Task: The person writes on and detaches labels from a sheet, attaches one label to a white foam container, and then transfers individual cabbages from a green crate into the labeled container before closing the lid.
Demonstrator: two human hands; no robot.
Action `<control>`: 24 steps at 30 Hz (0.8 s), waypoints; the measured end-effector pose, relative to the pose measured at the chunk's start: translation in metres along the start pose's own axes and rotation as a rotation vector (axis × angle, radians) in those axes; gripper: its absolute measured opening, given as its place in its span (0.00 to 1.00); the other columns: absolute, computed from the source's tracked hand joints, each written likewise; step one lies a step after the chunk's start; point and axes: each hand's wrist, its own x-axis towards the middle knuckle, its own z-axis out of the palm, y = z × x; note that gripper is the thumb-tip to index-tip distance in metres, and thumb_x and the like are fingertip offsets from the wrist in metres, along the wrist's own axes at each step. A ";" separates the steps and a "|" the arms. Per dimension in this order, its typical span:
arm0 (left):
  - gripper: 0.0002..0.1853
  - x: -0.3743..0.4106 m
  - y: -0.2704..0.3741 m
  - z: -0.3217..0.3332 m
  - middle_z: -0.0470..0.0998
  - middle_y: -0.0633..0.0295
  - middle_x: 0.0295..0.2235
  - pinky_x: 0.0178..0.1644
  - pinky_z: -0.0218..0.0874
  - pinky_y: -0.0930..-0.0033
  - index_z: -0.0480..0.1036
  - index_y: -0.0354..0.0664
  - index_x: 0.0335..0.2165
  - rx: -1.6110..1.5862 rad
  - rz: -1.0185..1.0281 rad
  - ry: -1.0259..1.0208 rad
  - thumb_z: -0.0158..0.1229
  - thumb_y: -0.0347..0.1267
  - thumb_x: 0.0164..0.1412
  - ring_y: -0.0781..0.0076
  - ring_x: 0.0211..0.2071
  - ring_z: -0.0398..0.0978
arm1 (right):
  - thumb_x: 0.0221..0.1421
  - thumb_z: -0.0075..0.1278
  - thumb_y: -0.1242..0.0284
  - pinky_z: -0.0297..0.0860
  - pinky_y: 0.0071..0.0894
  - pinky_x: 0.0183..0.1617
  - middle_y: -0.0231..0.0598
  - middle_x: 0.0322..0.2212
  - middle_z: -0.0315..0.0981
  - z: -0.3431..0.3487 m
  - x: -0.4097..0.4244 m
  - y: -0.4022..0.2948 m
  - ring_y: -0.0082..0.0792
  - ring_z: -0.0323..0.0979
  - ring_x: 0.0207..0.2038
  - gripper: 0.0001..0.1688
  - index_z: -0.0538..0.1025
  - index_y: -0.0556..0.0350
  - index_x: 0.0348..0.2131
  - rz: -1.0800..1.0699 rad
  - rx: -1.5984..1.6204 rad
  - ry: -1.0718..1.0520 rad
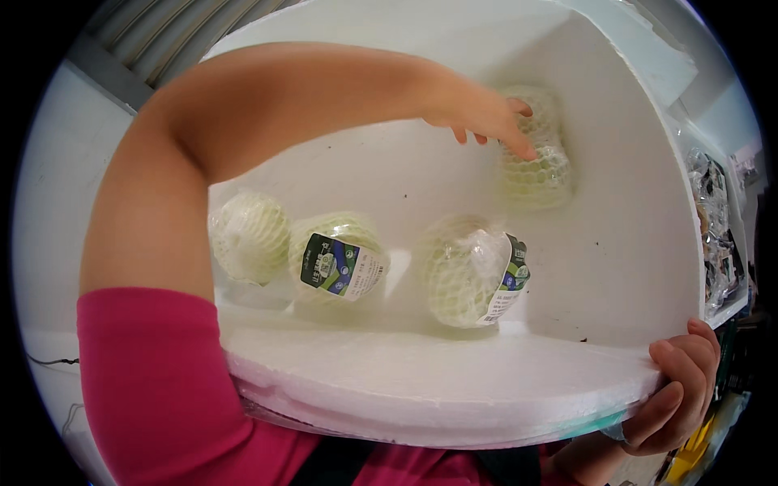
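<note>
My left hand (492,124) reaches across the white foam box (620,200) to its far right corner. The fingers are apart, and fingertips touch or hover over a pale-green round vegetable (538,179) in foam netting and clear film; a netted part behind it may be a second one. Nearer me lie more wrapped heads: one with a label at the middle right (456,273), one labelled at the centre (340,225), and one at the left (252,237), partly behind my arm. My right hand (681,389) grips the box's near right corner, fingers over the rim.
A second light-coloured container (732,291) holding film-wrapped goods stands beyond the box's right wall. Yellow and dark items (693,449) lie at the lower right. A ribbed grey surface (164,30) shows at the top left, with a thin cable (58,361) at the left edge.
</note>
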 end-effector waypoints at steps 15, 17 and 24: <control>0.50 -0.052 -0.018 0.092 0.54 0.50 0.54 0.55 0.55 0.67 0.41 0.42 0.59 -0.756 0.010 -0.221 0.64 0.40 0.46 0.63 0.44 0.69 | 0.53 0.29 0.69 0.66 0.46 0.42 0.39 0.18 0.65 0.001 -0.003 0.003 0.32 0.65 0.23 0.17 0.70 0.58 0.25 -0.007 0.006 -0.005; 0.45 -0.048 -0.005 0.090 0.53 0.52 0.54 0.52 0.58 0.69 0.47 0.40 0.58 -0.685 0.119 -0.193 0.62 0.40 0.48 0.66 0.41 0.70 | 0.53 0.30 0.70 0.66 0.46 0.42 0.39 0.18 0.65 0.002 -0.004 0.004 0.33 0.65 0.23 0.16 0.70 0.59 0.25 -0.003 0.017 0.005; 0.35 -0.019 -0.019 0.025 0.67 0.56 0.43 0.45 0.62 0.71 0.58 0.40 0.53 -0.356 0.136 -0.268 0.57 0.45 0.52 0.68 0.38 0.70 | 0.50 0.33 0.71 0.66 0.47 0.41 0.40 0.17 0.65 -0.007 0.003 -0.002 0.35 0.64 0.22 0.14 0.70 0.60 0.24 0.046 0.004 -0.034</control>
